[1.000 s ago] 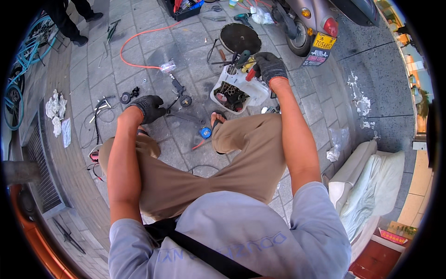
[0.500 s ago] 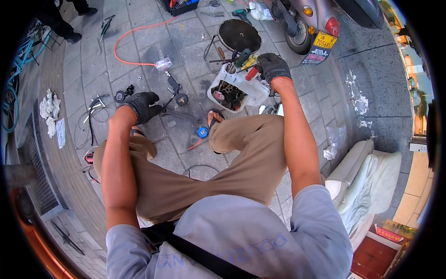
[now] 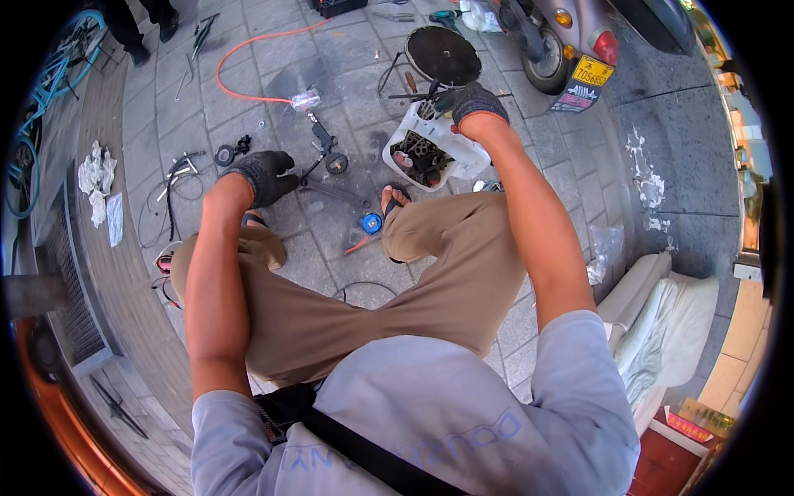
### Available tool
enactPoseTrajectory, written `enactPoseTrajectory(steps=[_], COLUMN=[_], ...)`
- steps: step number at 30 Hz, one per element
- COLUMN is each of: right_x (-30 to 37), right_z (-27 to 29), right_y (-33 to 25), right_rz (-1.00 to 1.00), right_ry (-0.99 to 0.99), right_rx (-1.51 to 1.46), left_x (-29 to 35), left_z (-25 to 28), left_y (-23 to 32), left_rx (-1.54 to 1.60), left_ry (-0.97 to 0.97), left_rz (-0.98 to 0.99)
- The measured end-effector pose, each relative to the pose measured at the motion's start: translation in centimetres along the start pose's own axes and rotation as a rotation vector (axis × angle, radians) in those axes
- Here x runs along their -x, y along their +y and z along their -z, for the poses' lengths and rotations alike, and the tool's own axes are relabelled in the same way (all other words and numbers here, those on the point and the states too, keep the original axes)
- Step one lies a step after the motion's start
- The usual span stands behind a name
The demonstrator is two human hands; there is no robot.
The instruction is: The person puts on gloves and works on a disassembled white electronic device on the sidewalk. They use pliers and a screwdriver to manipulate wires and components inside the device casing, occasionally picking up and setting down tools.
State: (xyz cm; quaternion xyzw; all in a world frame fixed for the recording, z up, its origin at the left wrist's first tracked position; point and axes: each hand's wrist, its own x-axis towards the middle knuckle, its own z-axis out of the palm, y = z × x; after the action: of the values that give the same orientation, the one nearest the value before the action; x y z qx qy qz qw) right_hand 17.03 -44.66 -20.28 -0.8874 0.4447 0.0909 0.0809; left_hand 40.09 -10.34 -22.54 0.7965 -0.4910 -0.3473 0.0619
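My left hand, in a dark knitted glove, hovers above the paving with its fingers stretched out and nothing in them. Just beside its fingertips lies a long grey wrench. A black part with a round end is on the ground beyond it. My right hand, also gloved, is curled over the far end of a white plastic bin. A dark green tool handle shows at its fingers; whether they grip it is hidden. Dark metal parts fill the bin.
A round black disc lies behind the bin, near a parked scooter. An orange hose curves across the paving. A blue tape-measure-like disc sits by my right foot. Loose cables lie left; another person's legs stand far left.
My right hand has shifted left over the tools at the bin's far end, covering a yellow item and most of a red one. The left hand's fingers have straightened slightly. The whole view has shifted.
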Motion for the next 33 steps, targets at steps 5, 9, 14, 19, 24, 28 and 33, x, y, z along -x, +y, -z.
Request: enactPoseTrajectory(steps=[5,9,14,19,24,28,33], right_x=[0.5,-0.3,-1.8,-1.6,2.7,4.7,3.0], right_z=[0.5,-1.6,-4.9,-5.7,-4.5,-9.5,-22.5], right_y=[-0.5,-1.4,-2.1,-4.7,-8.3,-11.2,-12.7], right_rz=[0.284,0.328,0.259,-0.021,0.141,0.525,0.43], right_ry=[-0.013,-0.06,-0.048,-0.107,0.061,-0.23,-0.484], right_rx=[0.394,0.473,0.161,0.539,0.48,0.313,0.268], left_x=[0.2,0.6,3.0,1.3,3.3,6.4,8.2], left_z=[-0.5,-0.9,0.1,-0.5,-1.7,-0.5,-0.9], left_y=[-0.8,-1.4,-1.3,-3.5,-7.3,-7.9,-6.6], left_rx=[-0.02,0.012,-0.025,-0.056,-0.014,-0.024,0.178], left_ry=[0.022,0.029,-0.003,-0.053,0.27,0.339,0.221], left_rz=[0.0,0.009,0.287,0.054,0.134,0.225,0.182])
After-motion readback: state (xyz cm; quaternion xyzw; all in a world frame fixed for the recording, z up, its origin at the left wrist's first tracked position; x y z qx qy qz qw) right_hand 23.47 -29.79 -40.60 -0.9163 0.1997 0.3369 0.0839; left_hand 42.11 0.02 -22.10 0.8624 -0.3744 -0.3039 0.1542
